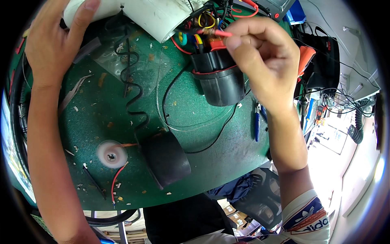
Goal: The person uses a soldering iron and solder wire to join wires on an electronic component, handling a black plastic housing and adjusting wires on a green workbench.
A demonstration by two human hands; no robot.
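My right hand (pixel 266 53) pinches a red-sleeved wire (pixel 221 33) between thumb and fingertips. The wire joins a bundle of red, yellow, blue and black wires that rises from a black round housing (pixel 224 87) just below that hand. A white cylinder (pixel 152 18) lies across the far side of the table, with its right end beside the wires. Wrapped over the cylinder's left end is my left hand (pixel 57 44), its thumb on the near side; some of its fingertips are cut off by the picture's edge.
On the green table (pixel 195 134) lie a black coiled cord (pixel 132 89), a black sleeve-like tube (pixel 166 158), a translucent white spool (pixel 111 154), a short red wire (pixel 115 183) and blue-handled pliers (pixel 257 122). A clear plastic bag (pixel 109 61) and scraps are scattered about. An orange-handled tool (pixel 305 59) sits right.
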